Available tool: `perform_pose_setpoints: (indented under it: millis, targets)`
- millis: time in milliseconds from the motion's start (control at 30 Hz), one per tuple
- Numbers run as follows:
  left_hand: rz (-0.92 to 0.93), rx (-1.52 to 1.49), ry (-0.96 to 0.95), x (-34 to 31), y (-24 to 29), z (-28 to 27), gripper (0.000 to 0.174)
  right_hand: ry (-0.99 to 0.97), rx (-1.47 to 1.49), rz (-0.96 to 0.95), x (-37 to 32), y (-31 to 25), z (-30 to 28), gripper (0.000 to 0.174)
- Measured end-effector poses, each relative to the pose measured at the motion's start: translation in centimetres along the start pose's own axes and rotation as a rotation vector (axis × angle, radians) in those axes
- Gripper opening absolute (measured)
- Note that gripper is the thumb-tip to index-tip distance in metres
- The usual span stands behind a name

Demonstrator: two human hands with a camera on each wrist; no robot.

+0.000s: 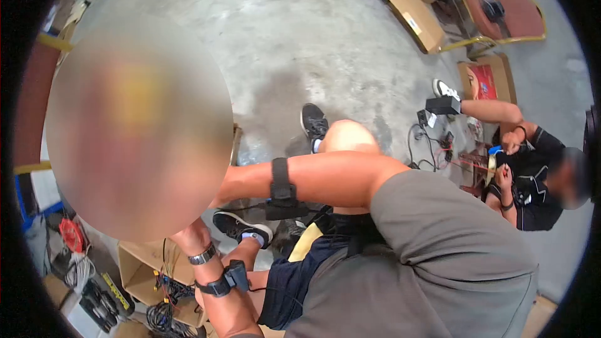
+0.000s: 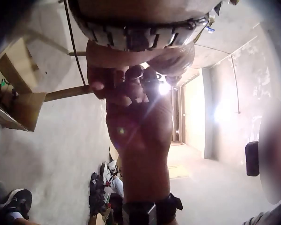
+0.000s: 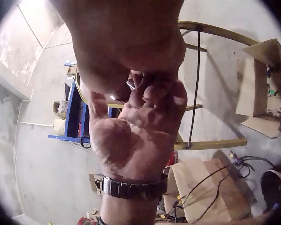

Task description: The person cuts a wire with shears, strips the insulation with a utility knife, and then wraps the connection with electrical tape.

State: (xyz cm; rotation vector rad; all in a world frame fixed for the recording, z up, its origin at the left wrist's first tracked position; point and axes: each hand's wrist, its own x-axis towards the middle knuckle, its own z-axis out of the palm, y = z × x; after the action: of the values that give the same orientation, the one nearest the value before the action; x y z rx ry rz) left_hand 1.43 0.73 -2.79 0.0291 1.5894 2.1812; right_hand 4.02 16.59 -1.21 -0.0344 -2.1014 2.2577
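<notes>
My left hand [image 3: 136,133] and right hand [image 2: 138,122] meet fingertip to fingertip in front of me; a blur covers most of both in the head view. In the right wrist view the left palm is turned to the camera, its fingers curled up to the right hand's fingers. A small shiny metal piece [image 3: 131,86] shows between the fingers, pinched where the hands come together. Its kind I cannot tell. From the left wrist, small dark rounded shapes [image 2: 135,72] stand at the same spot, beside a bright glare.
Below the hands stands an open cardboard box [image 1: 141,269] with cables, beside a red reel [image 1: 71,235]. A yellow metal frame [image 3: 220,143] and blue rack [image 3: 75,112] stand nearby. Another person [image 1: 526,181] sits at right near cables and a black box [image 1: 443,106]. A red chair [image 1: 510,12] stands farther back.
</notes>
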Motion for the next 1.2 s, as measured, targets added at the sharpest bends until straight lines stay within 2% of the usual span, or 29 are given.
perform_pose_setpoints:
  millis: [1200]
  targets:
    - [0.008, -0.047, -0.051, 0.42, 0.14, 0.3, 0.057, -0.009, 0.035, -0.002, -0.04, -0.77, -0.8, 0.04]
